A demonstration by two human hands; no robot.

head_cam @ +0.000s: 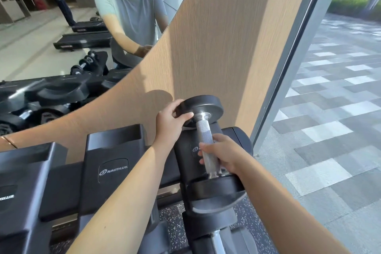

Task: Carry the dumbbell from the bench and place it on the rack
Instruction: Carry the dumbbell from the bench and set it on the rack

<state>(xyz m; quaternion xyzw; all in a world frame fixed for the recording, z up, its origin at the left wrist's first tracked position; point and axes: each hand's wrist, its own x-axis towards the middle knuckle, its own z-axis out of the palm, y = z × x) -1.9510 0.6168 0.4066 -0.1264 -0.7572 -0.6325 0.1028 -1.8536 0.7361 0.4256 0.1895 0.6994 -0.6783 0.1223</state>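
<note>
Dumbbell (206,150) sits over the rightmost rack (112,163) cradle, handle running front to back, near head low at the front and far head up by the wood wall (216,37). Right hand (223,153) wrapped around the knurled handle; left hand (170,122) clamped on the far head's rim.

Gym: dumbbell rack (111,169), treadmills (82,40), wall mirror (41,51).

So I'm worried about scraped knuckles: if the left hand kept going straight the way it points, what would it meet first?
The left hand already cups the far head of the dumbbell, so that head blocks it at once. Just beyond stands the wood-grain wall panel, though the gap behind the head is hard to judge.
</note>
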